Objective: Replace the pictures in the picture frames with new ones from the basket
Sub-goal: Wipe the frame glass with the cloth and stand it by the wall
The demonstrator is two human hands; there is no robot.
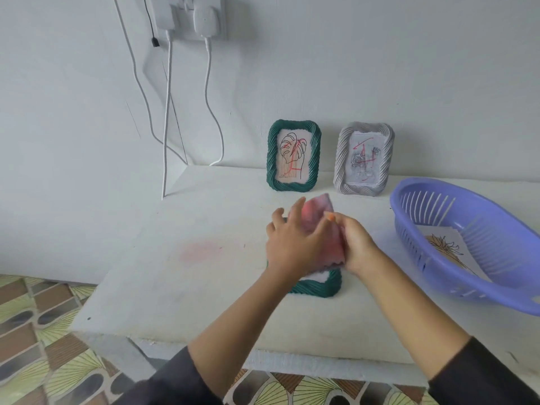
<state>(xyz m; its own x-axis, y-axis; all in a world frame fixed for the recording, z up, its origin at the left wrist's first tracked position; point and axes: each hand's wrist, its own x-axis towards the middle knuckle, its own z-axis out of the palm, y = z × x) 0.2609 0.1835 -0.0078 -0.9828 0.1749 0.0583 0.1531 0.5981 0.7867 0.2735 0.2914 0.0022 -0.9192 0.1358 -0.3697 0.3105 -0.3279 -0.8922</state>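
Over the green frame (320, 286) lying flat on the bench (181, 296), the right hand (358, 244) pinches the pink picture (317, 210), likely light, floppy and best held by its edges, while the left hand (292, 241) braces it with spread fingers.

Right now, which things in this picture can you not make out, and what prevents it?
Head view, the pink sheet: motion blur, the left hand and the right hand hide its drawing.
The flat green frame: both hands cover most of it.
The basket: cut off by the right edge.
The picture in the basket: its near part is behind the basket wall.
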